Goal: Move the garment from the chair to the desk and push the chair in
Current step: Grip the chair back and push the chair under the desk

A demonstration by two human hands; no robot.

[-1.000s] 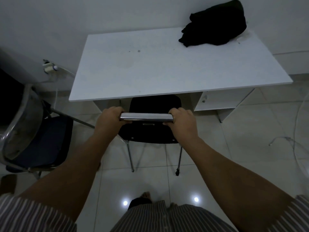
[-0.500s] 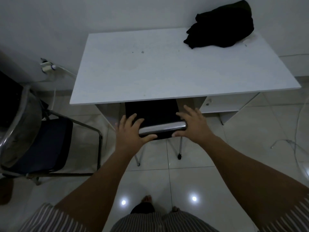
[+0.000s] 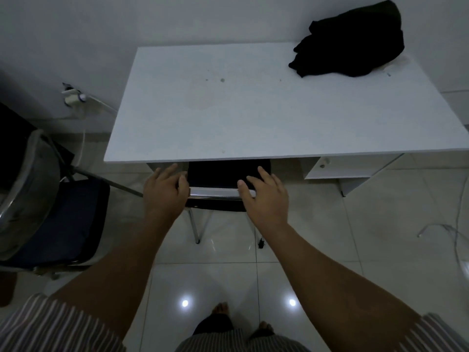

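Note:
A crumpled black garment [image 3: 350, 44] lies on the far right corner of the white desk [image 3: 241, 110]. The black chair [image 3: 220, 174] with a chrome top rail [image 3: 214, 193] stands mostly tucked under the desk's front edge. My left hand [image 3: 165, 191] rests flat on the left end of the rail, fingers spread and pointing forward. My right hand [image 3: 266, 194] lies the same way on the right end. Neither hand is wrapped around the rail.
A second chair [image 3: 58, 222] with a dark blue seat and chrome frame stands at the left. A white cable [image 3: 446, 229] trails on the tiled floor at the right. A wall plug [image 3: 72, 96] sits left of the desk. My bare feet [image 3: 223, 307] show below.
The chair has slid forward under the desk. My hands went from gripping the rail to lying flat on it with fingers spread.

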